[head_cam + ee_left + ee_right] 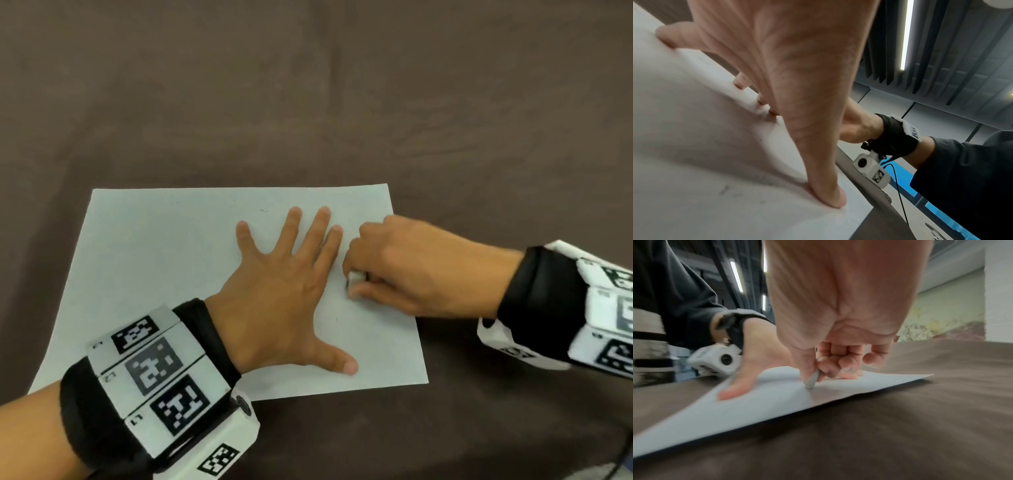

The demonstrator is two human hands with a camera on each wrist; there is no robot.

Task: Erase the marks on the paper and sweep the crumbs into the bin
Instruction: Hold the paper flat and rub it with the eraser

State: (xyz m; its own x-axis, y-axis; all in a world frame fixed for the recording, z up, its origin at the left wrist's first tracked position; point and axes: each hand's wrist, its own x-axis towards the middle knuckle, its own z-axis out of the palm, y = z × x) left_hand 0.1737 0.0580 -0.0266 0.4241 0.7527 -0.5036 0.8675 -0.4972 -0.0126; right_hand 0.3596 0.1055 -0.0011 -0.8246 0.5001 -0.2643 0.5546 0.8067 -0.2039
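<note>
A white sheet of paper point(164, 260) lies on the brown cloth in front of me. My left hand point(287, 270) presses flat on the middle of the sheet with its fingers spread. My right hand point(383, 267) comes in from the right and pinches a small white eraser point(355, 278) between thumb and fingers. In the right wrist view the eraser point(812, 380) touches the paper point(777, 402) near its right edge. Faint pencil marks point(725, 190) show on the paper point(694, 146) in the left wrist view, and tiny specks near its far edge point(263, 210). No bin is in view.
The brown cloth point(308, 102) covers the table all round the sheet. Both wrists wear black bands with white tagged camera blocks point(161, 373). A black cable point(900, 191) hangs from the right wrist camera.
</note>
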